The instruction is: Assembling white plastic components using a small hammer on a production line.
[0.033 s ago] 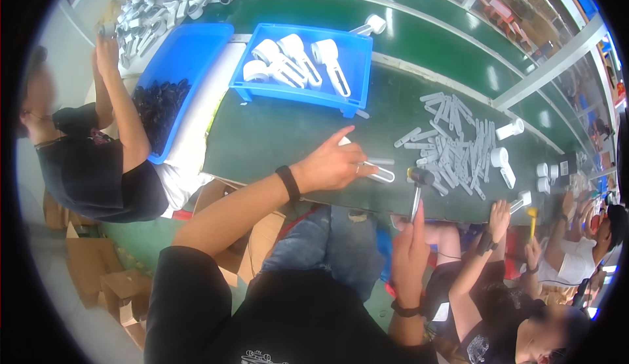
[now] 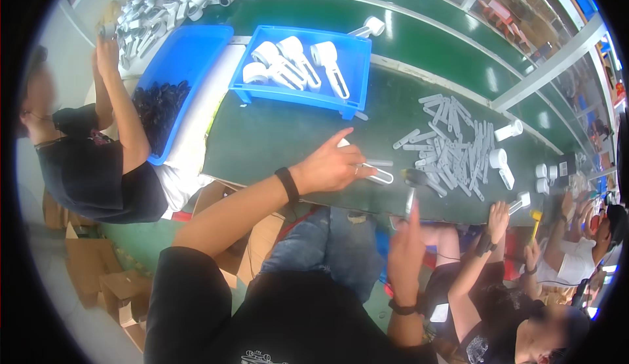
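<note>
My left hand is closed over a white plastic part with a slotted handle, pressing it to the green tabletop; its round end is mostly hidden under my fingers. The index finger sticks out past it. Beside the handle lies a thin grey strip. My right hand, partly blurred, grips a small hammer by its metal shaft, the dark head just right of the slotted handle. A heap of grey plastic strips spreads to the right of the hammer.
Ahead stands a blue tray of white handled parts. Left of it are a blue bin of black pieces and a co-worker. More white parts lie beyond the strips. At right another person holds a yellow-headed hammer.
The hammer has shifted slightly left with my right hand, and both look more blurred. My left hand and the part stay put.
</note>
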`<state>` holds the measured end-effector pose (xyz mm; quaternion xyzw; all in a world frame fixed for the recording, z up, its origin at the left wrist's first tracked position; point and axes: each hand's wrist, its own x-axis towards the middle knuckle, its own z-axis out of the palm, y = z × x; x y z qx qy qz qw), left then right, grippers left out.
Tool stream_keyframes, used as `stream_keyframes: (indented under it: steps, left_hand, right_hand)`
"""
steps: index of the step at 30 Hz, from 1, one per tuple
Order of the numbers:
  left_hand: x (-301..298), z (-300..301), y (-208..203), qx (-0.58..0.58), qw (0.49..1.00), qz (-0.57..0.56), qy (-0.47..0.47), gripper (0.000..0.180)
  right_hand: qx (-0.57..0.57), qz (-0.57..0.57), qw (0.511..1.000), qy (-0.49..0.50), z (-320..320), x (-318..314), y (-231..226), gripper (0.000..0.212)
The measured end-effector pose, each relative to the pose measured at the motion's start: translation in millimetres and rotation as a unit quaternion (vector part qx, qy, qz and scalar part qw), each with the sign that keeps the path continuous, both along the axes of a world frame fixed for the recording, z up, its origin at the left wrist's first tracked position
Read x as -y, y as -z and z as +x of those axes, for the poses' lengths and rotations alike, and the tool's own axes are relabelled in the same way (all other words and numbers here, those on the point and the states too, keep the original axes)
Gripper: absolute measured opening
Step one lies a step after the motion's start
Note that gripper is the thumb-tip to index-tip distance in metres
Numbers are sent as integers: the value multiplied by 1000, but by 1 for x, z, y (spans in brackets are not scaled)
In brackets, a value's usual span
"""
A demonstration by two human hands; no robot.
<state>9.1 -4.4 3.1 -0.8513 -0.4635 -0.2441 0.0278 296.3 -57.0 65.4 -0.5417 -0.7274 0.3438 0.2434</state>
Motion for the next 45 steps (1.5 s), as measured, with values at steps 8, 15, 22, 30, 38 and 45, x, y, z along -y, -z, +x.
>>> stream_keyframes:
  steps: [8, 15, 22, 30, 38, 45]
  left_hand:
    - [2, 4, -9, 20, 1000, -20, -7, 38]
    - [36, -7, -63, -114, 985, -102, 79, 31]
    - [118, 8, -60, 86, 963, -51, -252, 53]
    - [139, 20, -5, 197, 958, 37, -206, 41]
    - [14, 35, 1, 180, 965, -13, -192, 41]
    - [43, 22, 7, 227, 964, -10, -140, 30]
  right_hand:
    - [71, 64, 993, -74, 1, -12, 29, 55]
    - [-183, -186, 963, 65, 34, -1, 3, 53]
    - [-180, -214, 957, 74, 43, 12, 23, 51]
    - [-223, -235, 942, 82, 47, 16, 18, 51]
    - [-218, -216, 949, 77, 42, 17, 12, 54]
    - [-112, -136, 984, -6, 25, 10, 2, 57]
